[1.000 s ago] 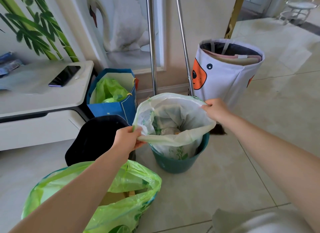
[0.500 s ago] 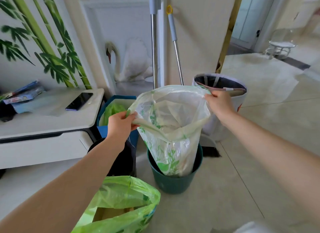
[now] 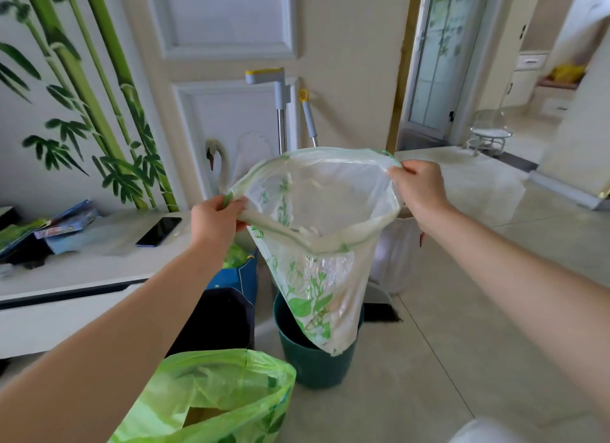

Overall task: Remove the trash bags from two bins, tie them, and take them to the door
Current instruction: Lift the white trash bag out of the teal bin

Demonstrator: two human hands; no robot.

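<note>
Stretching across the lower frame, glossy pale floor tiles carry everything, and a white cabinet with a dark seam runs along the left wall under painted bamboo. A thin, translucent white trash bag printed with green leaves hangs in mid-air, its mouth pulled into a wide oval and its body tapering to a crumpled point; the lowest tip dangles at the near rim of the round dark green bin, mostly lifted out of it. In the foreground a bright green trash bag, crinkled and shiny, gapes open with something tan inside. Beside the bin stands a soft black container, and behind that a stiff blue paper bag. The left hand pinches the rolled rim of the white bag on its left side, fingers curled round the film. The right hand grips the opposite rim, thumb and fingers closed on the plastic. Two metal handles lean against the panelled door. A flat black phone lies on the cabinet top.
</note>
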